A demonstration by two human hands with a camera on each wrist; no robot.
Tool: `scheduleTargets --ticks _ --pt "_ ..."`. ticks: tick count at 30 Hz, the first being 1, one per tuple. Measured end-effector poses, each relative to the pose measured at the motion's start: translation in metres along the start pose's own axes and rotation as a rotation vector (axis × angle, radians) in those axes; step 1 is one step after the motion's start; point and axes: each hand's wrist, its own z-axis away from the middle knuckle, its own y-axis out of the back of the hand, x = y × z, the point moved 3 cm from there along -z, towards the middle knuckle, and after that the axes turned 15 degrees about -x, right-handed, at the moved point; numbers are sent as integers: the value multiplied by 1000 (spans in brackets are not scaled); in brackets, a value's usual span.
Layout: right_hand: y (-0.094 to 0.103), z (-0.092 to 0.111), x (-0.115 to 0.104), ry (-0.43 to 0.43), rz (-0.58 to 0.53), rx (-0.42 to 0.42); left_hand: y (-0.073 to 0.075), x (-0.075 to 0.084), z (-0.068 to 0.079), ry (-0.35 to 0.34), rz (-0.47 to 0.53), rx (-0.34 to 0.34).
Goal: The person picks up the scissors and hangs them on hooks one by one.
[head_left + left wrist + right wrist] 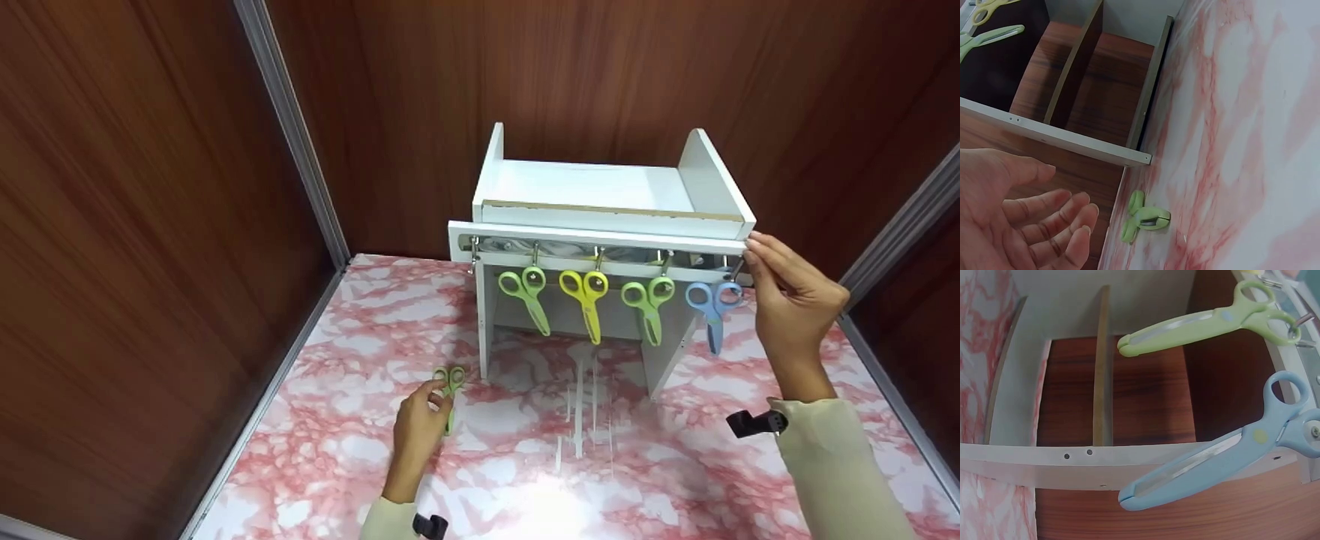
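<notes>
My left hand (pixel 422 424) is over a pair of green scissors (pixel 1154 219) lying on the table; the left wrist view shows its fingers loosely bent and apart from them. With thumb and fingers, my right hand (pixel 799 300) pinches the right end of a white hook rail (pixel 600 236) on the front of a small white shelf (pixel 592 187). From the rail hang green scissors (pixel 538 319), yellow scissors (pixel 592 322), a second green pair (pixel 652 326) and, nearest the right hand, blue scissors (pixel 1196 472). The leftmost hook (pixel 474 255) is bare.
Red-and-white marbled covering (pixel 337 442) lies under the shelf, with pale strips (pixel 579 405) on it in front. Brown wood-grain panels (pixel 150 225) with metal edge strips (pixel 289 120) stand at the left, back and right.
</notes>
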Motion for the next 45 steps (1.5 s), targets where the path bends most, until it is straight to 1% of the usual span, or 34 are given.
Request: scheduleTargets --ticks 6,10,16,24,31,33,36,40,45 --pt "0 -1 -3 -1 5 -8 -1 -4 0 4 -81 25" --pt "1 -1 -4 -3 11 -18 -2 -6 1 -1 -119 32" --pt "1 -1 -4 0 5 -30 -5 -9 2 31 -145 7" --pt "1 0 -2 12 -3 -18 -10 -16 -2 59 -180 -6" --pt "1 -1 -2 15 6 -8 -15 -21 -4 71 -179 -30" --pt "1 -1 -2 13 14 -17 -16 -22 -4 71 -171 -28" --pt "2 -1 -2 11 18 -29 -17 -22 -3 53 -158 -17" --pt "3 -1 -1 13 13 -35 -19 -24 -5 49 -154 -20" --pt "4 0 1 12 2 -32 -21 -25 -10 77 -152 -39"
